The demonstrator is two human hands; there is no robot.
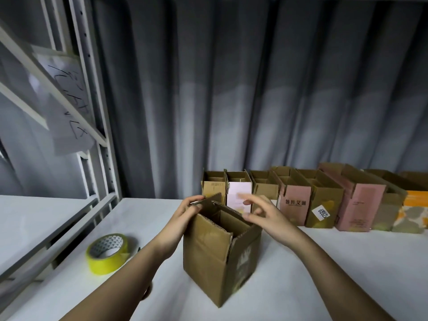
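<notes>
A small brown cardboard box (217,256) stands upright on the white table (324,262), its top open. My left hand (185,212) pinches the raised far-left flap of the box between thumb and fingers. My right hand (261,212) hovers over the right rim of the box with its fingers spread and loosely bent; I cannot tell whether a fingertip touches the edge. The inside of the box looks dark and nothing shows in it.
A roll of yellow tape (107,252) lies on the table to the left. A row of several open cardboard boxes (294,200), brown and pink, lines the back against a grey curtain. A metal shelf frame (102,144) with a handwritten paper sign stands at left.
</notes>
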